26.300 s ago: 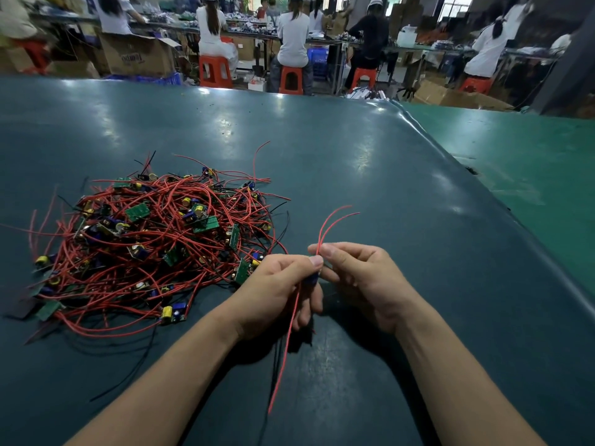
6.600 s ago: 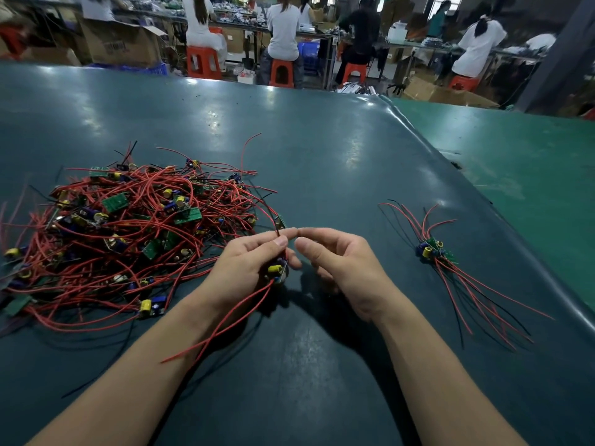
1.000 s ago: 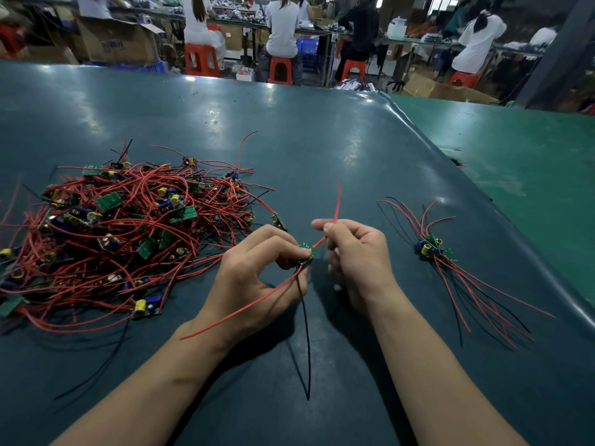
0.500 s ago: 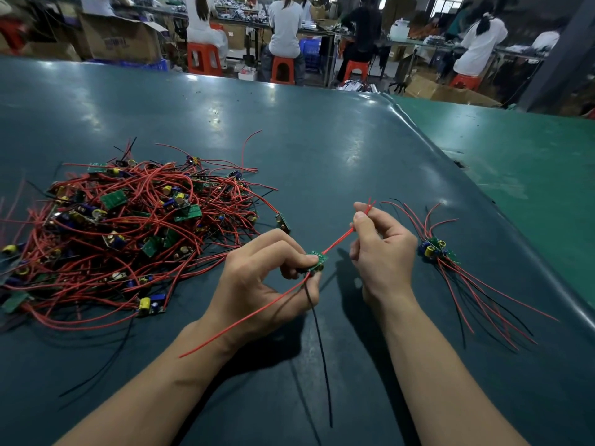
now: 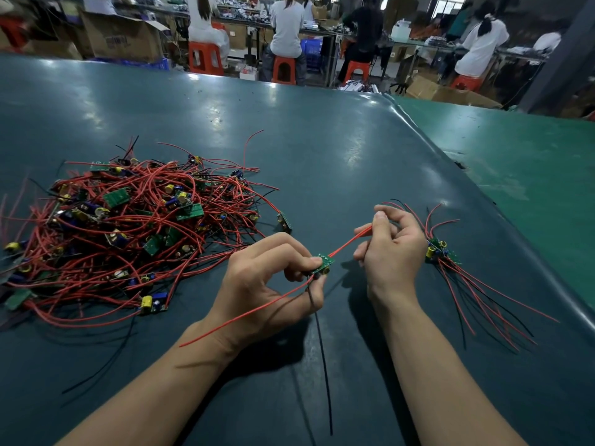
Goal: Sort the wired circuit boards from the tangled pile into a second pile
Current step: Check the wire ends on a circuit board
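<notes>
left hand (image 5: pixel 273 278) pinches a small green circuit board (image 5: pixel 323 263) between thumb and curled fingers, just above the dark teal counter (image 5: pixel 322 149). a red wire (image 5: pixel 349 243) runs taut from the board up and right into the right hand (image 5: pixel 391 244), which pinches it between thumb and forefinger, other fingers curled. a second red wire (image 5: pixel 244 315) trails from the board back across the left wrist. a black wire (image 5: pixel 323 365) hangs from the board and lies on the counter between the forearms.

tangled pile (image 5: pixel 128 226) sits on the counter left of the hands: many red wires, a few black ones, green boards with yellow and blue parts mixed through. near edge of the pile comes close to the left hand; touching or not, cannot tell.

second pile (image 5: pixel 439 251) lies just right of the right hand, partly behind it: a small cluster of boards, their red and black wires fanning toward the near right edge of the counter. well apart from the tangled pile.

a lighter green surface (image 5: pixel 521 162) adjoins the counter at right. beyond the far edge, people (image 5: pixel 286 30) sit with backs turned on orange stools (image 5: pixel 283 70) at long benches; cardboard boxes (image 5: pixel 120 37) at far left.
</notes>
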Action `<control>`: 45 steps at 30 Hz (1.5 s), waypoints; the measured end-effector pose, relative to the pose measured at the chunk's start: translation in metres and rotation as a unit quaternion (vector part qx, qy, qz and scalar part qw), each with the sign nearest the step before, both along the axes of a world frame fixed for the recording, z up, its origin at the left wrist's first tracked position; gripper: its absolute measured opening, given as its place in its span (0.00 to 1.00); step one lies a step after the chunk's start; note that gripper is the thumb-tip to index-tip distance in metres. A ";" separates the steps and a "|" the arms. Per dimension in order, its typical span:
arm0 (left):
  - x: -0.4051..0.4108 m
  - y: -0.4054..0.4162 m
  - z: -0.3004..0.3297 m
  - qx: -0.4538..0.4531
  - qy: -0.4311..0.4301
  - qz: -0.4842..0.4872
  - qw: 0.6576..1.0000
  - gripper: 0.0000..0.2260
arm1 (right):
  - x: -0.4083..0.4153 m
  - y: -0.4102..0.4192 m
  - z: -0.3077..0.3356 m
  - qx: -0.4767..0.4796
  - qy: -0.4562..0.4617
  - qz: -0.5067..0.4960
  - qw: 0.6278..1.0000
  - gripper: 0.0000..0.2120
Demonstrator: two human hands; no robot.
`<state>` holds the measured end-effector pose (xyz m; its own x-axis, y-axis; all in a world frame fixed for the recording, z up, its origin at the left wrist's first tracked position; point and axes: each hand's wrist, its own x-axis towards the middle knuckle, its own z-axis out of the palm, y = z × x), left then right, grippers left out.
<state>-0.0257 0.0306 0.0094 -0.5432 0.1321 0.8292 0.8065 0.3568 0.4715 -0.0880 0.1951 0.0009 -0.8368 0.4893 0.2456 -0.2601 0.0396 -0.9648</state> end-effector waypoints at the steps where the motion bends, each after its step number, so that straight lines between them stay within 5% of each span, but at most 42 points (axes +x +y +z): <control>1: 0.001 0.000 0.000 0.002 0.003 0.001 1.000 0.05 | -0.001 0.001 0.000 -0.003 -0.005 -0.005 1.000 0.08; 7: 0.003 -0.005 -0.001 0.097 -0.006 0.016 0.995 0.07 | 0.001 0.009 0.010 -0.106 -0.035 -0.021 0.993 0.08; 10: 0.002 -0.004 0.002 0.227 -0.101 0.026 0.968 0.05 | 0.013 -0.010 0.013 -0.078 -0.081 0.165 0.980 0.08; 15: -0.004 -0.007 0.008 0.289 -0.189 -0.009 0.938 0.03 | 0.031 -0.023 0.018 -0.079 -0.109 0.466 0.874 0.13; 18: -0.004 -0.004 0.008 0.286 -0.276 -0.020 0.918 0.07 | 0.035 -0.030 0.015 -0.054 -0.047 0.439 0.896 0.17; 23: -0.013 -0.006 0.007 0.363 -0.398 -0.067 0.840 0.13 | 0.038 -0.035 0.008 0.161 0.098 0.323 0.928 0.16; 26: -0.013 -0.004 0.005 0.323 -0.394 -0.061 0.858 0.20 | 0.040 -0.035 0.006 0.258 0.204 0.261 0.908 0.10; 28: -0.012 -0.004 0.004 0.303 -0.393 -0.045 0.867 0.28 | 0.041 -0.036 0.007 0.240 0.225 0.217 0.919 0.08; 30: -0.011 -0.006 0.004 0.279 -0.352 -0.002 0.893 0.27 | 0.042 -0.037 0.012 0.128 0.182 0.160 0.962 0.07; 33: -0.012 -0.014 -0.003 0.095 -0.210 0.166 0.959 0.23 | 0.033 -0.028 0.021 -0.131 0.078 0.033 0.988 0.14; 38: -0.014 -0.026 -0.005 -0.099 -0.112 0.348 0.926 0.08 | 0.020 -0.007 0.018 -0.398 -0.057 -0.026 0.915 0.17; 42: -0.020 -0.036 -0.012 -0.235 -0.242 0.375 0.863 0.11 | 0.020 -0.015 0.015 -0.340 -0.063 0.018 0.938 0.19; 45: -0.019 -0.035 -0.013 -0.244 -0.251 0.356 0.867 0.08 | 0.019 -0.017 0.017 -0.331 -0.071 0.019 0.941 0.19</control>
<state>-0.0450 -0.0045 -0.0040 -0.9070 -0.1154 0.4049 0.0380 0.9354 0.3515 -0.0687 0.1778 0.0178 -0.8579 0.4657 -0.2172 -0.1165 -0.5880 -0.8005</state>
